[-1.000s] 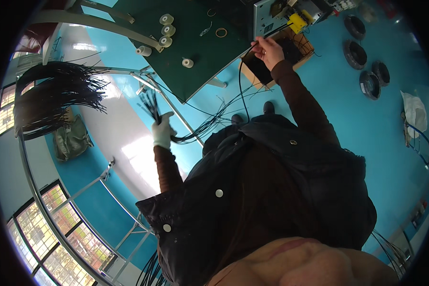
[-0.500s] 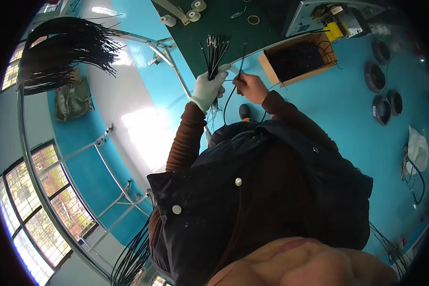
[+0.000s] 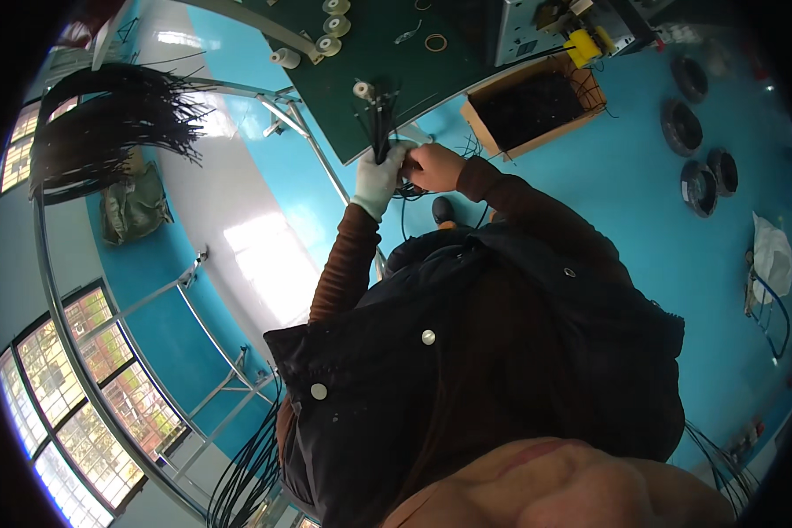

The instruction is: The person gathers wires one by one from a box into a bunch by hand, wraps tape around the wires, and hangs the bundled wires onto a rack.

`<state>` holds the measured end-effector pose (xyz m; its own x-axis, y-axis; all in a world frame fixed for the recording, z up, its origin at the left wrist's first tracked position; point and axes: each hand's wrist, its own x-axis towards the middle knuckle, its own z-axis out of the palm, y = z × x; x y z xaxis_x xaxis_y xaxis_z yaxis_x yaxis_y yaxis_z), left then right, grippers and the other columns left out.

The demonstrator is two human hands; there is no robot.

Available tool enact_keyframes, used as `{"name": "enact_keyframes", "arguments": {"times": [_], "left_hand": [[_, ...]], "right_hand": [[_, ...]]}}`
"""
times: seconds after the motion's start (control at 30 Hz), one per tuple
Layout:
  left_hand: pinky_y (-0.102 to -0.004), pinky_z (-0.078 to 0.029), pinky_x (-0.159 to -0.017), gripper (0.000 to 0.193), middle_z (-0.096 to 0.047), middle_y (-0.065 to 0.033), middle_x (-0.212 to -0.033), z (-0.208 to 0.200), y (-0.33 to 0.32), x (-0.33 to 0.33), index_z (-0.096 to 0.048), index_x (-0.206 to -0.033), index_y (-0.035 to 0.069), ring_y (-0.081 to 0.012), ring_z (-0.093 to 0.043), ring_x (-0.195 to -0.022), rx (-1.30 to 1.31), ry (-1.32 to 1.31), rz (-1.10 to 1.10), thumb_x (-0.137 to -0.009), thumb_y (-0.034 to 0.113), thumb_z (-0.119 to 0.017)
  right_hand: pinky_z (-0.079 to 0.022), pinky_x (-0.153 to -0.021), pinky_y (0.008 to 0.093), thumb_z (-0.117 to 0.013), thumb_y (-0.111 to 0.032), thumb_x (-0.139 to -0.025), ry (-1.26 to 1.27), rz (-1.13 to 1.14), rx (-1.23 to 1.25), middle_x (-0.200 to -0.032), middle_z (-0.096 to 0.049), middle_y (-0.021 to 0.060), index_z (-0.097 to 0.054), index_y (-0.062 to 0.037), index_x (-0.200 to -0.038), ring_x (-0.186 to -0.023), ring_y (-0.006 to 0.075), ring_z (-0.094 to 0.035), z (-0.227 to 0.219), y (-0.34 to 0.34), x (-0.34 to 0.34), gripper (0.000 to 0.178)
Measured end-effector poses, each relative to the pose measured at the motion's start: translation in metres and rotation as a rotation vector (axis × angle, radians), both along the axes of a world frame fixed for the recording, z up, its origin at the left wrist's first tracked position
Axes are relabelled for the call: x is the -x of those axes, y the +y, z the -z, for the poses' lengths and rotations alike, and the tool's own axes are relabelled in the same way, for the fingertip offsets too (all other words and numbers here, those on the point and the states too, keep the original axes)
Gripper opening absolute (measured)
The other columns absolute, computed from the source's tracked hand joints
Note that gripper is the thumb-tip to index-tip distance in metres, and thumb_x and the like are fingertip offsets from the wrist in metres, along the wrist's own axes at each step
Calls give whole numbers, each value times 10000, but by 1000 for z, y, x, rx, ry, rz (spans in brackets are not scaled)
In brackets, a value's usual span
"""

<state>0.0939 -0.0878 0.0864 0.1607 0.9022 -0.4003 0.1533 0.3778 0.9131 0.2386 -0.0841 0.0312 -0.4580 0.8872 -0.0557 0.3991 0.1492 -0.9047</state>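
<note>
My left hand (image 3: pixel 377 187), in a white glove, is closed around an upright bundle of black cables (image 3: pixel 379 132). The cable ends fan out above the fist over the green table, somewhat blurred. Pressed against the glove is my bare right hand (image 3: pixel 435 167), its thumb and fingers pinched together at the bundle's side. A black cable (image 3: pixel 403 220) runs down in a loop from beneath the two hands. The exact grip point is hidden by the fingers. More cable loops hang just below the right hand.
The green table (image 3: pixel 387 53) carries white spools (image 3: pixel 329 44) and a tan ring (image 3: pixel 436 42). To its right are a grey machine with a yellow part (image 3: pixel 583 46) and an open cardboard box (image 3: pixel 488 132). Black coils (image 3: pixel 682 128) lie on the blue floor. Cables hang from a metal rack at left.
My right hand has moved left to meet the gloved hand. The single cable it held upright no longer stands apart from the bundle. The view has shifted slightly.
</note>
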Motion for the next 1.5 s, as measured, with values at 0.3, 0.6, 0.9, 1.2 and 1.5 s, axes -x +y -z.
{"name": "enact_keyframes", "arguments": {"times": [0.3, 0.6, 0.9, 1.2, 1.5], "left_hand": [[-172, -305, -385, 194, -529, -14, -639, -28, -5, 65, -581, -1024, 28, -35, -387, -442, -238, 225, -504, -878, 93, -472], [-204, -303, -434, 122, -446, 20, -577, -77, -113, 103, -586, -861, 30, -49, -400, -481, -246, 610, -632, -887, 115, -503], [-207, -380, -508, 117, -582, -7, -727, -63, -143, 80, -588, -907, -5, -58, -472, -561, -185, 482, -360, -887, 92, -526], [-214, -322, -395, 294, -401, 24, -498, -38, -137, 89, -582, -936, -10, -69, -394, -403, -9, 148, -234, -914, 271, -500], [-212, -249, -386, 284, -286, 71, -512, -33, -127, 71, -581, -1040, -35, -44, -273, -389, 290, -308, -124, -917, 189, -455]], "right_hand": [[-408, -501, 223, -624, -149, -783, 755, 781, 396, -950, -579, 75, -443, -32, -1161, -667, 114, -550, 17, 35, -127, 435], [-405, -510, 180, -560, -269, -882, 914, 757, 357, -896, -642, 53, -583, -38, -1000, -621, 73, -547, 11, 52, -139, 261], [-421, -512, 187, -530, -250, -891, 788, 770, 321, -862, -634, 27, -582, -60, -949, -635, 76, -561, 23, 47, -128, 206], [-447, -521, 232, -515, -270, -896, 758, 856, 278, -831, -642, 24, -577, -76, -899, -640, 99, -590, 18, 56, -136, 204], [-460, -536, 223, -502, -266, -923, 502, 739, 287, -784, -615, 22, -575, -39, -877, -613, 85, -561, 29, 22, -91, 243]]}}
